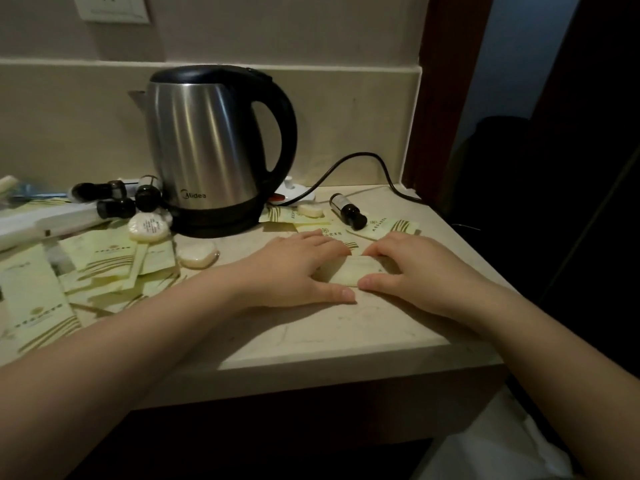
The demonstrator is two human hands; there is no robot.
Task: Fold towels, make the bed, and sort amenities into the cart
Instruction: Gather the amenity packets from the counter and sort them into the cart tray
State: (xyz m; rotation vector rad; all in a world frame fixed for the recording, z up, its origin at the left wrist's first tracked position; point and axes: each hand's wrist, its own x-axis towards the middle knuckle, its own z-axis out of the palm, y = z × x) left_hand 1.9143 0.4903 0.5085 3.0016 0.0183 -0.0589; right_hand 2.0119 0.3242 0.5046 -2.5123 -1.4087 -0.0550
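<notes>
Pinching a pale green amenity packet (356, 270) between the thumb and fingers of my left hand (294, 268) and my right hand (422, 268), I held it flat on the counter (311, 341) near its front right corner, the kettle (211, 150) behind and loose packets (104, 261) heaped toward the left edge.

One kettle (207, 150) at eleven o'clock; three round soaps (149, 228); at least four small dark bottles (348, 209); overlapping packets (114, 261), uncountable.
</notes>
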